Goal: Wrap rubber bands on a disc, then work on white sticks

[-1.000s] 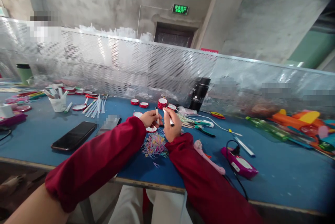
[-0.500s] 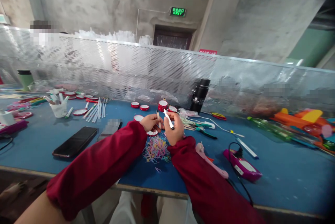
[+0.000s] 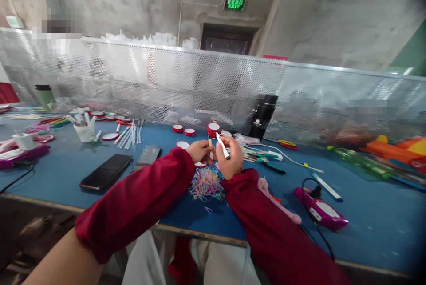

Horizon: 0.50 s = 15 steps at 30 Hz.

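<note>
My left hand (image 3: 199,151) pinches a short pale stick (image 3: 210,147), held upright. My right hand (image 3: 231,160) is closed around a white pen-like tool with a dark tip (image 3: 222,145), angled up to the left, its fingers close against the left hand's. Both hands hover over a loose pile of small coloured rubber bands (image 3: 206,184) on the blue table (image 3: 60,165). A red-rimmed white lid (image 3: 183,144) lies just left of my left hand. Both forearms wear dark red sleeves.
A black phone (image 3: 105,172) lies left of my arm. A purple device with a black cord (image 3: 321,211) and a pink tool (image 3: 279,204) lie at the right. A black flask (image 3: 263,117), pliers (image 3: 266,165), red lids, a cup of sticks (image 3: 84,130) and a perforated metal screen (image 3: 166,81) stand behind.
The camera view has swung slightly left and up. My hands have stayed together over the bands, with the white tool tilting a little more upright.
</note>
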Tool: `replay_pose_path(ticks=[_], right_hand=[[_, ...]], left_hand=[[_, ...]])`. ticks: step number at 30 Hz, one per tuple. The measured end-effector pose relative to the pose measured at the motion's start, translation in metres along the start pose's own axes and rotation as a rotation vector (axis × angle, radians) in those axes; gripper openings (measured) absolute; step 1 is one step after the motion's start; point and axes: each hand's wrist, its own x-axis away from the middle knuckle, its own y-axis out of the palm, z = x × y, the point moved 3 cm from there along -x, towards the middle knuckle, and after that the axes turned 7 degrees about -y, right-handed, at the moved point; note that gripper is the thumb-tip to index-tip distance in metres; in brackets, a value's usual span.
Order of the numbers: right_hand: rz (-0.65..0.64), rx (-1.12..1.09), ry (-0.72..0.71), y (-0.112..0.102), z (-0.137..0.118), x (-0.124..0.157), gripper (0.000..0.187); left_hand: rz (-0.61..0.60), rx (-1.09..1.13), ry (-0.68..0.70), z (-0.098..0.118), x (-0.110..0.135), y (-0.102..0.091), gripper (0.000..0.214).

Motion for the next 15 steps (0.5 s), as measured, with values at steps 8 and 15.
replay_pose_path(ticks=[8, 15], right_hand=[[-0.009, 0.01, 0.009, 0.0005, 0.0018, -0.0025, 0.022], [-0.004, -0.013, 0.016, -0.0011, 0.0014, -0.0026, 0.019]], left_hand=[[-0.037, 0.008, -0.007, 0.0021, 0.0038, 0.0066, 0.013], [-0.05, 0.003, -0.006, 0.0035, 0.0044, 0.0086, 0.012]])
